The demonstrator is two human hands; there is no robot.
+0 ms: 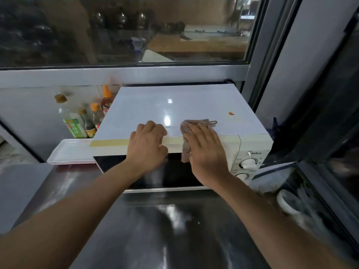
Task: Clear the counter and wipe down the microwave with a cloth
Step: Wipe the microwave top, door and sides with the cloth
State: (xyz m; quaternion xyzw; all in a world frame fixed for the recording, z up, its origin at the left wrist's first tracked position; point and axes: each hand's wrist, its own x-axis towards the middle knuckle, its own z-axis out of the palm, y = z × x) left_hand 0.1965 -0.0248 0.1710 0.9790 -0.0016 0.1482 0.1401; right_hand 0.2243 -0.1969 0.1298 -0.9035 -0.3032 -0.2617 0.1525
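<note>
A white microwave (194, 105) with a dark glass door stands on the steel counter (155, 230) under the window. My right hand (206, 150) lies flat over a small pinkish-grey cloth (185, 150), pressing it against the microwave's top front edge; the cloth drapes from the top down onto the door. My left hand (147, 144) rests on the same front edge just left of it, fingers curled over the top panel. Two white knobs (247, 163) sit on the control panel at the right.
Several sauce bottles (87, 117) stand behind the microwave's left side. A stack of white trays (70, 152) lies left of it. A white cup (287, 202) and blurred items sit at the right by the dark window frame.
</note>
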